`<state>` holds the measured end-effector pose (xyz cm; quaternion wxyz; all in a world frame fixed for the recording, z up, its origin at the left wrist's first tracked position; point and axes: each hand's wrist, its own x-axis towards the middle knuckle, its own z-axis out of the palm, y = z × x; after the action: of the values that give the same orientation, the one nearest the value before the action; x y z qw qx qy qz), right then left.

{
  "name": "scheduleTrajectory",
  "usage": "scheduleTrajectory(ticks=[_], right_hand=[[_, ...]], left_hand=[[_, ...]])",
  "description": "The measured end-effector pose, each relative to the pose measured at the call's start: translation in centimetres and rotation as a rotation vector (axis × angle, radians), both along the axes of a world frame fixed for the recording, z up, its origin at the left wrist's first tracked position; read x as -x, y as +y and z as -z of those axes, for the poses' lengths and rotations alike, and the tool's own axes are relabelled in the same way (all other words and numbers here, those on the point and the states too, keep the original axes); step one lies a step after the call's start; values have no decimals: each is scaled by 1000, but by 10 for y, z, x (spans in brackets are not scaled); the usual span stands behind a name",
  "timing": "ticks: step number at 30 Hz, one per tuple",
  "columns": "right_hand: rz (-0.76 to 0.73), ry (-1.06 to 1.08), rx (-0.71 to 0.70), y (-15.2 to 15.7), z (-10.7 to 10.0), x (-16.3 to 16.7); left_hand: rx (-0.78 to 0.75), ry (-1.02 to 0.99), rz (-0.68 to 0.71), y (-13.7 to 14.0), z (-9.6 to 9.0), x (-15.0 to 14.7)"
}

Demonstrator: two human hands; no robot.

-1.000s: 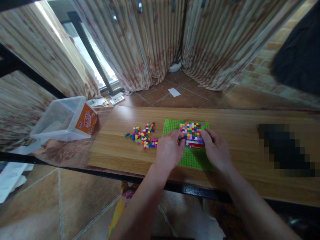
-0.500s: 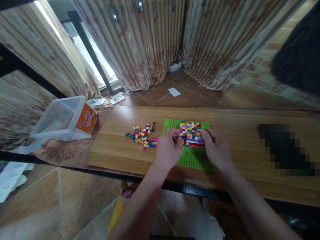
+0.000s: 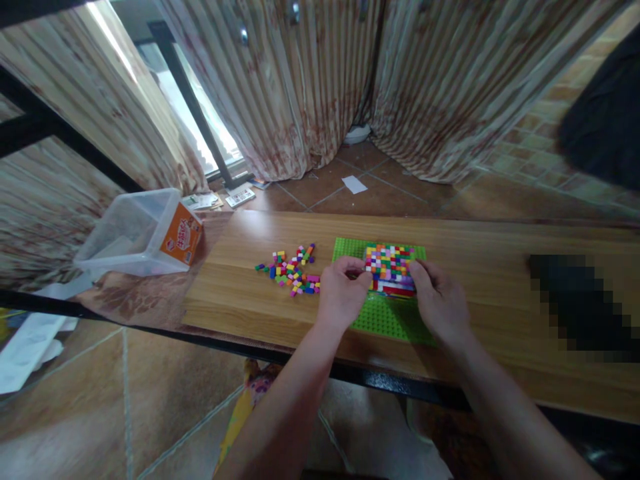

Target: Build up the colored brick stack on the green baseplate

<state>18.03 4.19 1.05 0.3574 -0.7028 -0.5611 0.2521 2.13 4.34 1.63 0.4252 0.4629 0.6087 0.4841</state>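
A low block of multicoloured toy building bricks [image 3: 390, 262] sits on a green studded baseplate [image 3: 395, 319], with red and white rows along its near side. My left hand [image 3: 344, 290] is at the block's left edge, thumb and forefinger curled into a pinch; what lies between the fingertips is too small to make out. On the opposite side, my right hand [image 3: 441, 293] is closed against the block's right edge, its thumb on the near corner. Left of the baseplate, small loose bricks [image 3: 287, 272] lie scattered in a pile, partly close to my left hand.
Everything rests on a long wooden table [image 3: 250, 303] with a dark front edge. A clear plastic bin [image 3: 125, 233] with an orange label stands beyond its left end. A dark, pixelated shape [image 3: 580, 303] lies at right. Curtains [image 3: 320, 87] hang behind; papers [image 3: 355, 185] lie on the floor.
The whole view has shifted slightly, so things appear a little further right. Both hands stay at the sides of the brick block, with barely any finger movement.
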Motion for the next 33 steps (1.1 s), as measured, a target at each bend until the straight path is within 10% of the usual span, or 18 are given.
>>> scheduleTrajectory(ticks=[23, 33], right_hand=[[21, -51, 48, 0, 3, -3], [2, -68, 54, 1, 4, -5]], left_hand=[[18, 65, 31, -2, -1, 4], [6, 865, -44, 4, -9, 68]])
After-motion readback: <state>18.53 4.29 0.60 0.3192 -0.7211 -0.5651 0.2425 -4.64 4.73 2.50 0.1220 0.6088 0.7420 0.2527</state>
